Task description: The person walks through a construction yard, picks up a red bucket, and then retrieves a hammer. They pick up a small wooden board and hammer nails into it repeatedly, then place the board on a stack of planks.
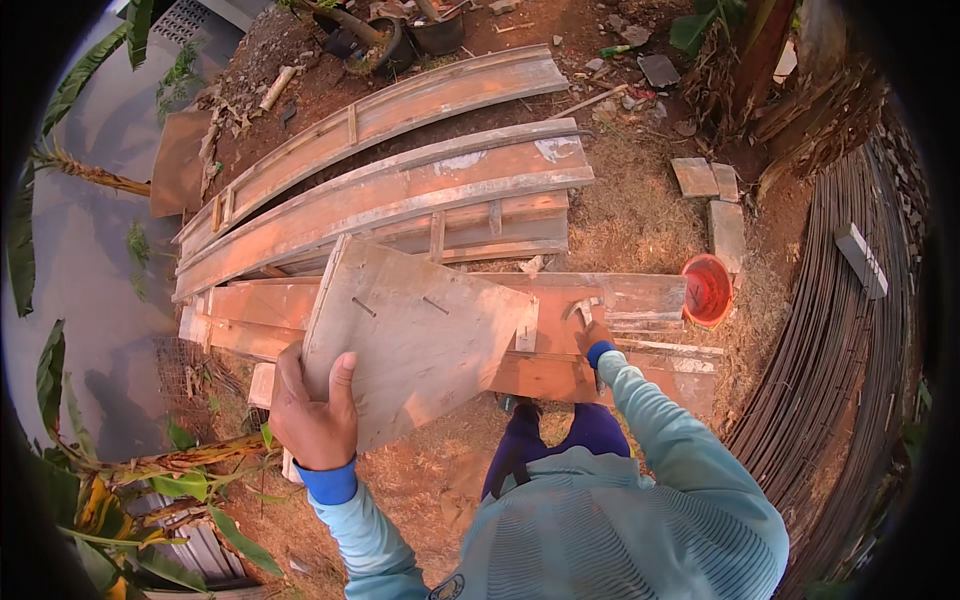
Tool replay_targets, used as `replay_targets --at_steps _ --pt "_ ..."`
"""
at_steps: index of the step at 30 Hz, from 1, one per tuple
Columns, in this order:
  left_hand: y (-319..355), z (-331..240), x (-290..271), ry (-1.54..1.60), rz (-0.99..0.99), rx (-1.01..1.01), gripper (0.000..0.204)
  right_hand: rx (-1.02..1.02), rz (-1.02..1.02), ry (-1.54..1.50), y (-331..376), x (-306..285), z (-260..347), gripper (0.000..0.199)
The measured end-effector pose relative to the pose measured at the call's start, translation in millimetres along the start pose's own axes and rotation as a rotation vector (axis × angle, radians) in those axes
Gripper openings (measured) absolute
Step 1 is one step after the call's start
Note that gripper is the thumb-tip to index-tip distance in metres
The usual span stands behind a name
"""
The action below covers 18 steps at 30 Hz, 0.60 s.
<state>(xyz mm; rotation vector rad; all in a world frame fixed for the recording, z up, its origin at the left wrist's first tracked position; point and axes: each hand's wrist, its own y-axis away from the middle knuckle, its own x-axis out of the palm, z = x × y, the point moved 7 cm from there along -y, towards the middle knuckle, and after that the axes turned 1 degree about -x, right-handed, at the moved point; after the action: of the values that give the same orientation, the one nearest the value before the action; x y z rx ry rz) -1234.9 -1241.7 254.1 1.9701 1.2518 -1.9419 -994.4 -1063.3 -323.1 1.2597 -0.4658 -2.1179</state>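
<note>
My left hand grips the near edge of a flat plywood board and holds it tilted up above the pile. Two bent nails stick out of the board's face. My right hand is closed on the handle of a claw hammer, whose head rests at the board's far right edge, by a small wood cleat. Under the board lie long reddish wooden planks.
More framed timber panels are stacked beyond. An orange bucket stands at the right, next to concrete blocks. A bundle of steel rebar runs along the right side. Banana plants and a grey pavement lie left.
</note>
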Motion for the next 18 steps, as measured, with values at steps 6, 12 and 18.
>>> replay_targets --at_steps 6,12,18 --pt "-15.5 -20.4 24.4 -0.247 -0.135 0.089 0.039 0.267 -0.09 0.347 2.9 121.5 -110.2 0.044" --pt "-21.5 -11.3 39.8 -0.306 -0.114 0.109 0.039 0.374 -0.294 0.036 19.7 96.6 -100.4 0.037" --pt "-38.9 13.9 32.7 -0.303 -0.133 0.127 0.038 -0.087 -0.099 -0.254 101.0 -37.7 14.2 0.026"
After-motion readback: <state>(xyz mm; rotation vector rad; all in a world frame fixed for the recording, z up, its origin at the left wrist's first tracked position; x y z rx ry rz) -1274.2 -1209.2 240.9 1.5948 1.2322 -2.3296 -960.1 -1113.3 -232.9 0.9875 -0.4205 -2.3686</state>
